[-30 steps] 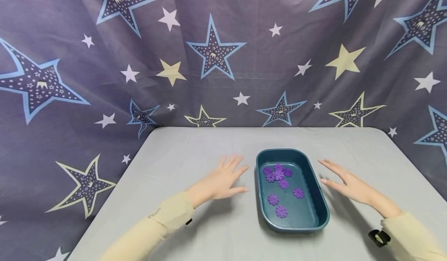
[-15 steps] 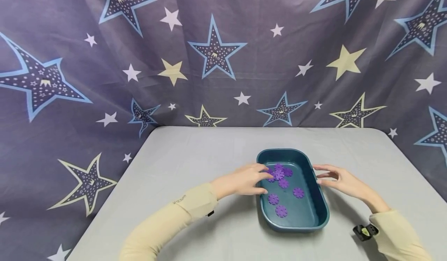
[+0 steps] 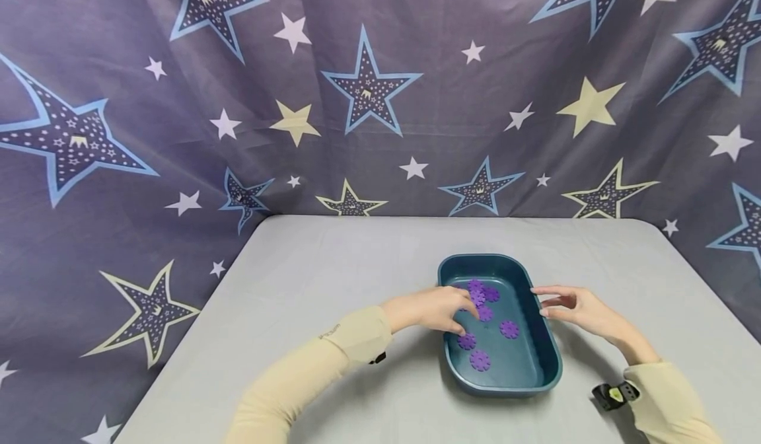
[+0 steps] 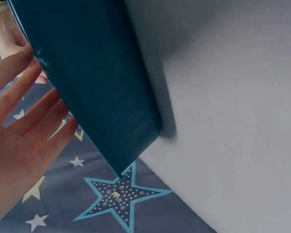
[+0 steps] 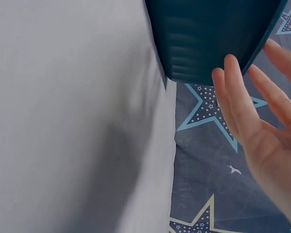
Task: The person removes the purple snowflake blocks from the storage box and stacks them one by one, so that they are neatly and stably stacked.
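Several purple notched plastic discs lie in a dark teal tray; some cluster at its far left. My left hand reaches over the left rim with bent fingers spread above the discs, covering part of the cluster. Nothing shows in its grasp. In the left wrist view, the left hand extends over the rim, and the tray wall hides what lies inside. At the right rim are the fingertips of my right hand. The right wrist view shows that hand with its fingers extended against the tray's outer side.
The tray stands on a table with a pale grey cover. A dark curtain printed with stars hangs behind and to the sides. A black wrist device sits at the right sleeve.
My left hand has moved right, from beside the tray to over the discs inside it. My right hand has come left to the tray's right rim. The tray has stayed about where it was.
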Demonstrator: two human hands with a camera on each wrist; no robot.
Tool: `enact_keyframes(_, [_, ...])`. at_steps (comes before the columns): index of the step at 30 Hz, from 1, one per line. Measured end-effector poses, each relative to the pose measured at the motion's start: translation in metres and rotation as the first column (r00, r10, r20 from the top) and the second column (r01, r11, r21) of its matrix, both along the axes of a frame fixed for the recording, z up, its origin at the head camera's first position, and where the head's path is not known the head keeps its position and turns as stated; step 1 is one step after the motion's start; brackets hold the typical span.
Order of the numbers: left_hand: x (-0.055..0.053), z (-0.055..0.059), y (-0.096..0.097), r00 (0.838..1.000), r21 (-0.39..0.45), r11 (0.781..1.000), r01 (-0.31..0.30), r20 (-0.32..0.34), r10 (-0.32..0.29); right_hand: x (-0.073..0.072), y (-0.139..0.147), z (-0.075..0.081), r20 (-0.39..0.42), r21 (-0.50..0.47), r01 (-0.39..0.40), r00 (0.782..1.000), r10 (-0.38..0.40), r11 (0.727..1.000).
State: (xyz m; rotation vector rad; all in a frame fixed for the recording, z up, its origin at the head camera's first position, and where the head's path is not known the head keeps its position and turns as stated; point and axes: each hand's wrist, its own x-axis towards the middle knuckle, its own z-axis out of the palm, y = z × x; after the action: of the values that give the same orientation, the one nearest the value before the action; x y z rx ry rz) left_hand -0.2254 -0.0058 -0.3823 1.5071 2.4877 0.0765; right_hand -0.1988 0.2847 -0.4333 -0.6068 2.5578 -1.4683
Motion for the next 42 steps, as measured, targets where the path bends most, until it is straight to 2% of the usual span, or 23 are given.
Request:
enact_keyframes(8, [-0.009,-0.01,0.011,0.998,-0.028,1.0,0.008,0.069,-0.006,0.002,0.0,-0.002,0.027,0.004,0.035,0.999,-0.035,0.999])
enact_keyframes(20, [-0.014,-0.017,0.026,0.99,-0.095,0.995,0.0,0.142,0.014,0.001,-0.001,-0.005,0.082,-0.012,0.094,0.992,-0.093,0.995])
enact_keyframes(31, [-0.016,-0.025,0.04,0.986,-0.16,0.987,0.01,0.167,0.017,0.003,0.0,-0.002,0.097,-0.066,0.069,0.993,-0.062,0.995])
enact_keyframes(42, [-0.019,-0.031,0.045,0.983,-0.23,0.973,-0.009,0.176,0.051,0.004,0.0,0.0,0.12,-0.089,0.05,0.992,-0.039,0.995])
